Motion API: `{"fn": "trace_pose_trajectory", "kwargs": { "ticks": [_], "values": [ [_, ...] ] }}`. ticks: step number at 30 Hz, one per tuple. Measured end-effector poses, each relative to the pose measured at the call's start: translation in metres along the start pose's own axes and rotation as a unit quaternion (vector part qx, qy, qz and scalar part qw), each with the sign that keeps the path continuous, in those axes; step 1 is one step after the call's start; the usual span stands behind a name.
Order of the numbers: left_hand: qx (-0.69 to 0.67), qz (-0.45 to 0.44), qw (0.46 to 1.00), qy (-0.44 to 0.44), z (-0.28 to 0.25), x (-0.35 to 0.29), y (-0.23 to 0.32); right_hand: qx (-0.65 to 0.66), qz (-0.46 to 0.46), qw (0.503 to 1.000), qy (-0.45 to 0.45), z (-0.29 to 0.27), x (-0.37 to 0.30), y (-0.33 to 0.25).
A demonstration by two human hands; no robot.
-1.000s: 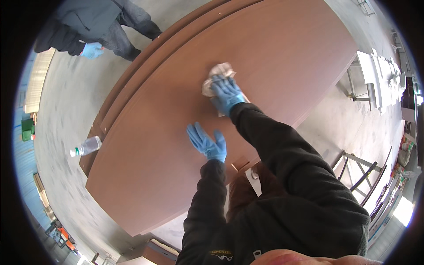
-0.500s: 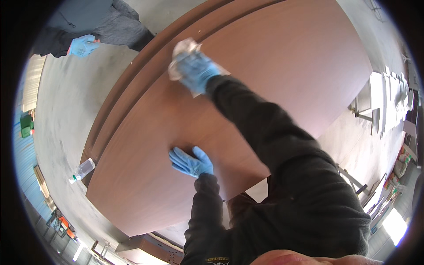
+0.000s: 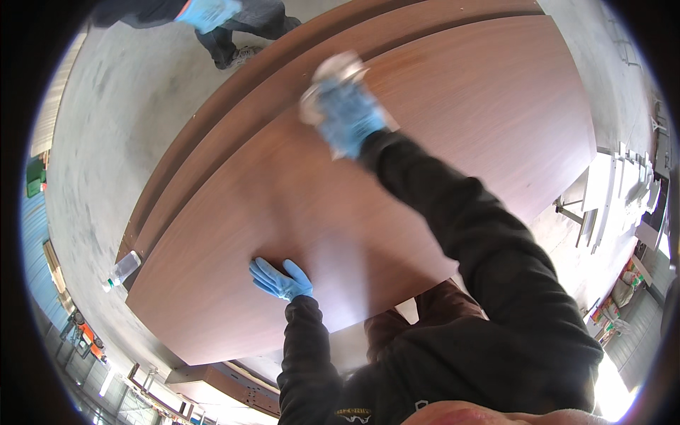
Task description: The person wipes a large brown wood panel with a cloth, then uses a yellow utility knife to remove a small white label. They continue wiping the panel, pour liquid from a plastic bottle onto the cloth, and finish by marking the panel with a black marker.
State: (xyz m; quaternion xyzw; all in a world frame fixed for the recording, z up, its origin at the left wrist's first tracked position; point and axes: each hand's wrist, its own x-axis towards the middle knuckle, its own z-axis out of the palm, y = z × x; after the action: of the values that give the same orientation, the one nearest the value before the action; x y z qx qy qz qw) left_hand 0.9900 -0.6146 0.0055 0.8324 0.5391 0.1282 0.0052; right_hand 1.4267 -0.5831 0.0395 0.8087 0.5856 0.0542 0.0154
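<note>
A broad brown wood-grain panel [image 3: 439, 134] lies flat in front of me on top of other brown panels, whose edges stick out in steps along the far side. My right hand [image 3: 348, 117], in a blue glove, presses a crumpled pale cloth [image 3: 340, 69] onto the top panel near its far edge; hand and cloth are smeared by motion. Nearer to me, my left hand [image 3: 282, 280], also blue-gloved, rests flat on the same panel with fingers stretched and thumb apart, holding nothing.
Across the panels stands another person, with a blue-gloved hand [image 3: 210, 13] showing. A clear plastic bottle [image 3: 126, 267] lies by the stack's left corner. White stacked pieces [image 3: 615, 188] are at the right. An orange machine [image 3: 88, 338] stands at the far left.
My right hand and the cloth appear farther right along the panel's far side. My left hand stays flat on the panel while the view shifts. The other person has moved to the right.
</note>
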Motion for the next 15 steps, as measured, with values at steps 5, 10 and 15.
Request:
{"fn": "trace_pose_trajectory", "kwargs": {
  "ticks": [5, 10, 15],
  "values": [
    [-0.007, 0.013, 1.0, -0.003, -0.002, 0.003, -0.001, 0.263, -0.151, 0.95, 0.079, 0.021, 0.013, -0.033],
    [-0.014, -0.001, 1.0, -0.016, 0.002, 0.001, -0.005, -0.016, -0.02, 0.998, 0.061, 0.055, -0.014, 0.099],
    [-0.019, -0.003, 1.0, -0.005, 0.001, 0.001, -0.006, 0.079, 0.133, 0.983, 0.102, 0.068, -0.017, 0.186]
  ]
}}
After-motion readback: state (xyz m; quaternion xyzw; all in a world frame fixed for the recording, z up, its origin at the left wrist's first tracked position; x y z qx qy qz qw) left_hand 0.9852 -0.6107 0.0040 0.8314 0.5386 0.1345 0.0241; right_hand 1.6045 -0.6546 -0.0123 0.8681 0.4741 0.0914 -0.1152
